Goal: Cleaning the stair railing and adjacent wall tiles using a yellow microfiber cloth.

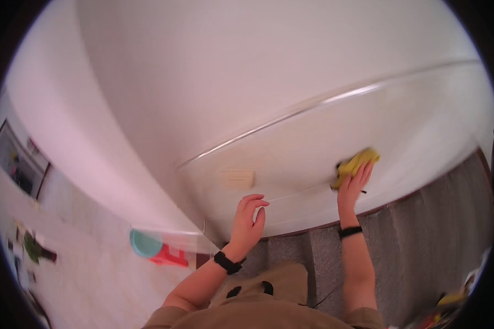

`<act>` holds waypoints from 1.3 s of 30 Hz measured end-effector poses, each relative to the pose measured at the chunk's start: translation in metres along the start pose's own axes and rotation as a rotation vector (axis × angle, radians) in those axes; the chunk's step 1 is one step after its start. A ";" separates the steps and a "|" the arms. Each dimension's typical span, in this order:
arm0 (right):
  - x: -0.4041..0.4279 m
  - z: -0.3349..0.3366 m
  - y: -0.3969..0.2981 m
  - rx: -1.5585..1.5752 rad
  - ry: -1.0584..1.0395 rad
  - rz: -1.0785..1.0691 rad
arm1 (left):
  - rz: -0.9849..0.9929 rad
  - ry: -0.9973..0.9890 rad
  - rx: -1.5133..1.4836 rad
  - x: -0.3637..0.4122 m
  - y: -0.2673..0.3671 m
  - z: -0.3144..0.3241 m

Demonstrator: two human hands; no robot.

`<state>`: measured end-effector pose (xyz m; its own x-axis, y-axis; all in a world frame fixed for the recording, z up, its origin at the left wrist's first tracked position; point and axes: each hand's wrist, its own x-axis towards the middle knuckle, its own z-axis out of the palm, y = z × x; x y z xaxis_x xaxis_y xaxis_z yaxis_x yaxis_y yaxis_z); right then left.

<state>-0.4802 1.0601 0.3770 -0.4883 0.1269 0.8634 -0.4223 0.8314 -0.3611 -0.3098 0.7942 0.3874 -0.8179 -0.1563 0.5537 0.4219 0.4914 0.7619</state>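
Note:
My right hand (352, 185) is pressed flat over a yellow cloth (360, 161) against the lower part of a white wall (296, 152). Something dark shows at the cloth's left side, too blurred to name. My left hand (247, 222) is raised in front of the same wall, further left, with nothing in it and its fingers loosely curled and apart. Just above it on the wall is a blurred cream-coloured rectangular plate (238, 177). A shiny trim strip (280, 118) runs slantwise across the wall above both hands.
Grey carpeted steps (407, 222) lie beneath me and to the right. Past the wall's left end, a teal basin (146, 242) and a red plastic stool (171, 257) stand on the pale floor (119, 288). A potted plant (33, 246) is further left.

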 end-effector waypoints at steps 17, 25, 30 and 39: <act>0.154 -0.030 -0.062 0.003 0.369 0.004 | 0.590 0.065 0.654 0.097 0.028 0.097; -0.199 0.143 0.154 -0.066 0.429 1.069 | 0.983 -0.078 0.848 0.111 0.005 0.182; -0.150 0.139 0.097 0.481 0.738 1.256 | 0.952 -0.191 1.167 0.102 -0.012 0.195; -0.039 0.035 0.211 0.567 0.361 0.772 | 1.068 -0.075 1.422 0.101 -0.031 0.193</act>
<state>-0.5771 1.2117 0.2548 -0.5606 0.7527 0.3452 -0.4348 0.0873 -0.8963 -0.4810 0.9286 0.3545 -0.4729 0.7117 0.5195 0.1326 0.6404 -0.7565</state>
